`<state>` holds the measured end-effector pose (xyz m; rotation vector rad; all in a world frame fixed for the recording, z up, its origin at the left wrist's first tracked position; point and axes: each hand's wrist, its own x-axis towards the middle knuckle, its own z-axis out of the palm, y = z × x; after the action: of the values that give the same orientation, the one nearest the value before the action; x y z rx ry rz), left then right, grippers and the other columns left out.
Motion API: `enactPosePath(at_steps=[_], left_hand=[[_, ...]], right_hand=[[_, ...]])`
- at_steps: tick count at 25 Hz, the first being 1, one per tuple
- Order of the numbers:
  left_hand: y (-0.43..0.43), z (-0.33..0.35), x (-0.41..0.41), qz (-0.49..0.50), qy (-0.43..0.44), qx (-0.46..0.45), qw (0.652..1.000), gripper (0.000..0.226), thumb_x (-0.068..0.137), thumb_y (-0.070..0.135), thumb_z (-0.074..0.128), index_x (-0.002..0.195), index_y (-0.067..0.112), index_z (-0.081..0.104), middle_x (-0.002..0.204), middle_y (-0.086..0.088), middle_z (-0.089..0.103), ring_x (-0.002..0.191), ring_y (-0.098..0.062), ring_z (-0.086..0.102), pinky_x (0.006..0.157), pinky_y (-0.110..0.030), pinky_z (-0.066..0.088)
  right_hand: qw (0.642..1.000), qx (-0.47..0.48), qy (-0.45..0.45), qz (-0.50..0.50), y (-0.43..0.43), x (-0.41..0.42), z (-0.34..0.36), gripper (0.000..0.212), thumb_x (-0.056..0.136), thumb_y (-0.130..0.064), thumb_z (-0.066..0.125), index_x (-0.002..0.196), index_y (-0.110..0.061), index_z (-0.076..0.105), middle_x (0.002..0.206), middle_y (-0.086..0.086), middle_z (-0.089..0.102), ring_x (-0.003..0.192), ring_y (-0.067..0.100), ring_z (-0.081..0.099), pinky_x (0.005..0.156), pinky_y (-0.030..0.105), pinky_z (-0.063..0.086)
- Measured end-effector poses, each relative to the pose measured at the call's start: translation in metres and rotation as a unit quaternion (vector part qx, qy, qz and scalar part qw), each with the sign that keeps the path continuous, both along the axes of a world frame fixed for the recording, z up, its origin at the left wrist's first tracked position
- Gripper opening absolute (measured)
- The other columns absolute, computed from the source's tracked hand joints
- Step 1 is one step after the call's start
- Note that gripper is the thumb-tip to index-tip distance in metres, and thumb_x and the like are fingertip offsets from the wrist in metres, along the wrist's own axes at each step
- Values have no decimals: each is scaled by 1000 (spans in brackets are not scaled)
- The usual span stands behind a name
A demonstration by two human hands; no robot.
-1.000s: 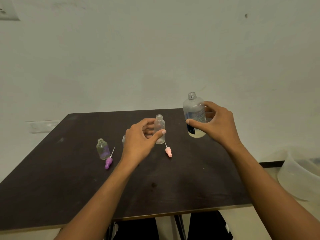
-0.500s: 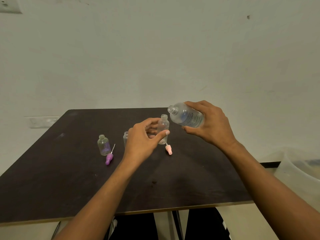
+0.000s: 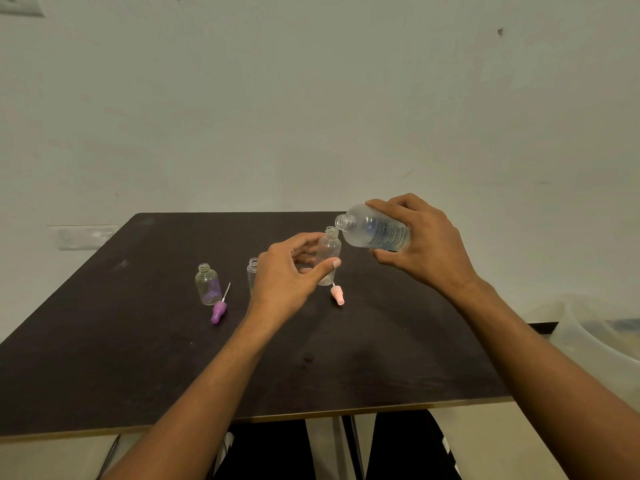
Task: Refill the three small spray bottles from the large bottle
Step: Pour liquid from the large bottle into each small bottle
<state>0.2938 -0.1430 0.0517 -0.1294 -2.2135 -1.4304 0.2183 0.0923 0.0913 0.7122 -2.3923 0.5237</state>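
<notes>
My right hand (image 3: 424, 245) grips the large clear bottle (image 3: 372, 230), tipped on its side with its open mouth just above and right of the neck of a small clear bottle (image 3: 330, 249). My left hand (image 3: 289, 277) holds that small bottle upright on the dark table (image 3: 138, 341). A second small bottle (image 3: 252, 271) stands partly hidden behind my left hand. A third small bottle (image 3: 207, 284) with a purple tint stands further left. All three are uncapped.
A purple spray cap (image 3: 219, 310) with its tube lies beside the left bottle. A pink spray cap (image 3: 337, 294) lies in front of the held bottle. A translucent plastic tub (image 3: 599, 337) sits off the table's right edge. A pale wall stands behind the table.
My right hand lifted the large bottle from upright to tipped sideways and brought its mouth down to the small bottle's neck. My left hand kept hold of the small bottle.
</notes>
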Motion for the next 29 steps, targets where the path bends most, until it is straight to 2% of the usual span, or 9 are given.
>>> enactPosePath(at_steps=[10,16,21,24,29], left_hand=[[-2,-3,0,3,-9,-12,1000,46,82,33,89,126,30,73,94,30,69,93,15,68,77,-3,51],[-3,-6,-1,7,-16,-12,1000,47,81,35,89,125,28,75,99,22,75,90,11,71,80,-5,53],[-2,-6,-1,6,-21,-16,1000,46,81,35,89,124,31,74,97,25,73,90,11,71,81,-7,55],[-2,-7,-1,6,-27,-19,999,45,81,35,89,123,33,74,93,30,70,89,13,70,77,-3,51],[-1,-8,-1,3,-28,-8,1000,45,80,34,90,123,31,75,97,23,75,89,9,72,81,-8,55]], right_hand=[[999,37,22,0,1,-1,2,75,78,-38,86,147,-41,57,128,-9,59,110,13,59,78,30,57],[997,60,38,-5,1,-1,5,75,78,-37,86,147,-41,56,130,-8,58,111,16,60,81,33,58],[996,73,47,1,2,-1,6,75,78,-34,87,147,-40,57,131,-7,58,111,17,60,82,34,57],[995,80,58,0,3,-1,7,75,78,-33,87,147,-40,57,130,-6,58,110,18,60,80,33,55],[993,94,68,-2,4,-3,9,77,77,-33,88,148,-39,56,132,-5,58,112,19,60,83,38,58]])
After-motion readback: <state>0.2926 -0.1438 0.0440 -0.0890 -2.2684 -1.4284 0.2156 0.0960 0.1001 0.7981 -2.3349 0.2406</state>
